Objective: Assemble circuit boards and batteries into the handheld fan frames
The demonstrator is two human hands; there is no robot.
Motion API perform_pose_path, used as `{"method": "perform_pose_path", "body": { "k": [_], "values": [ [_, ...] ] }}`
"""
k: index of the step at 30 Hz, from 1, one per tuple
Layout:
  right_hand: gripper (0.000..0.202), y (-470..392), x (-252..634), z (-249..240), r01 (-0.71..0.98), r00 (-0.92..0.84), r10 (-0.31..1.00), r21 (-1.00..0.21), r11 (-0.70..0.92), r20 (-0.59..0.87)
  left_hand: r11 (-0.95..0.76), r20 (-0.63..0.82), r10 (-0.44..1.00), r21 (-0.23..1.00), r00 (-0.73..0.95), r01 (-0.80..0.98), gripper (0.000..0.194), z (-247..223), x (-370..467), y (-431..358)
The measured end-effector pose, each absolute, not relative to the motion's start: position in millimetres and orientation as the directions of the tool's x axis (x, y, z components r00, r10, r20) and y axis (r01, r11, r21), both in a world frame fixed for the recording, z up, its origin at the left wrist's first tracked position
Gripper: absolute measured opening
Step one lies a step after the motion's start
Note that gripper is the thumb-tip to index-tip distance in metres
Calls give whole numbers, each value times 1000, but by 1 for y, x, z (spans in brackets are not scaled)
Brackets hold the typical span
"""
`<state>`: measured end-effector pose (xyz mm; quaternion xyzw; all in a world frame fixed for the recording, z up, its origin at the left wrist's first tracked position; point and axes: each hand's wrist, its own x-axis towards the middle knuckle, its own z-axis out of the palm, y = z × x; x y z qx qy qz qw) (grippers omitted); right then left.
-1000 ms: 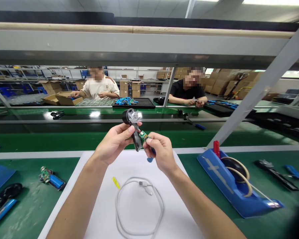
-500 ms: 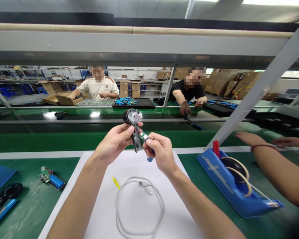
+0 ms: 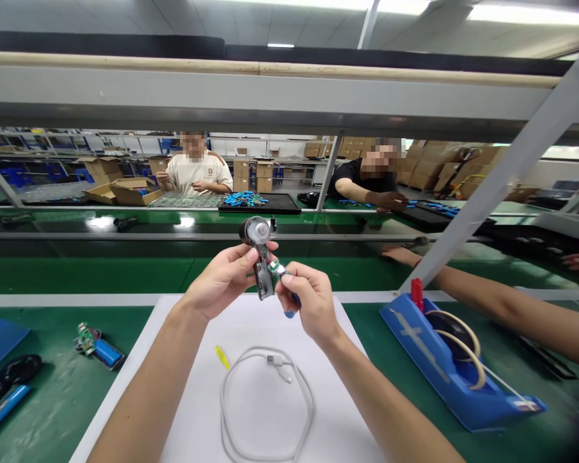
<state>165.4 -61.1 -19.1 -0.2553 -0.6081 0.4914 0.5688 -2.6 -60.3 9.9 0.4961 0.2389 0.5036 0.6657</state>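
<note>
One white cable (image 3: 223,399) lies below both hands (image 3: 265,283).

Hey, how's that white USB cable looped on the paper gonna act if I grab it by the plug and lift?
The white cable looks thin and loosely coiled, so it would probably flop and unwind rather than rise as one loop. The USB plug looks rigid, likely an easy grip. The smaller plug would probably trail or swing.
</note>
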Motion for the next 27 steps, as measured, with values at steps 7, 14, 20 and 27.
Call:
{"method": "perform_pose_path", "body": {
  "k": [7,14,20,27],
  "values": [
    [23,-62,166,-20,-204,-232,865,-892,404,444,-4,193,904,896,382,-444,36,9,-3,-59],
    [23,-63,165,-22,-189,-240,859,-890,416,452,-40,222,903,897,369,-441,32,8,-3,-58],
    [26,-62,165,-25,-185,-256,845,-882,433,469,-90,245,920,892,307,-443,32,9,-5,-59],
    [23,-58,164,-27,-130,-224,866,-895,427,446,-152,263,940,893,216,-423,33,10,-5,-59]
  ]
}}
